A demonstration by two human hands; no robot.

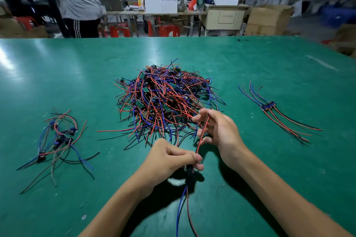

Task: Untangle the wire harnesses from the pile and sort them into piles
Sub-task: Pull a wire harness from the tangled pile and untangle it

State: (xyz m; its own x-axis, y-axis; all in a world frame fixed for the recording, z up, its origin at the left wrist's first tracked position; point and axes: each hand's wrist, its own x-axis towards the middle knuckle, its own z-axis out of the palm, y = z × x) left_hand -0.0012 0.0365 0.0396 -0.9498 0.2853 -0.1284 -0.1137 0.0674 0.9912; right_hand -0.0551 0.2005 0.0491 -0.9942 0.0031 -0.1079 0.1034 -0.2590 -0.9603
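Observation:
A big tangled pile of wire harnesses (165, 98), red, blue and black leads with small green boards, lies mid-table on the green mat (250, 63). One harness (200, 140) is lifted between my hands just in front of the pile. My left hand (171, 159) grips its small dark board end, and blue and red leads hang down from it toward me. My right hand (217, 129) pinches the red and black leads higher up. A loose sorted pile (59, 136) lies at the left. A neat aligned pile (269, 106) lies at the right.
Beyond the far table edge stand people, red stools (119, 31), work tables with white boxes (160, 5) and bottles, and cardboard cartons (267, 19). A standing person in a grey shirt (81, 0) is at the back left.

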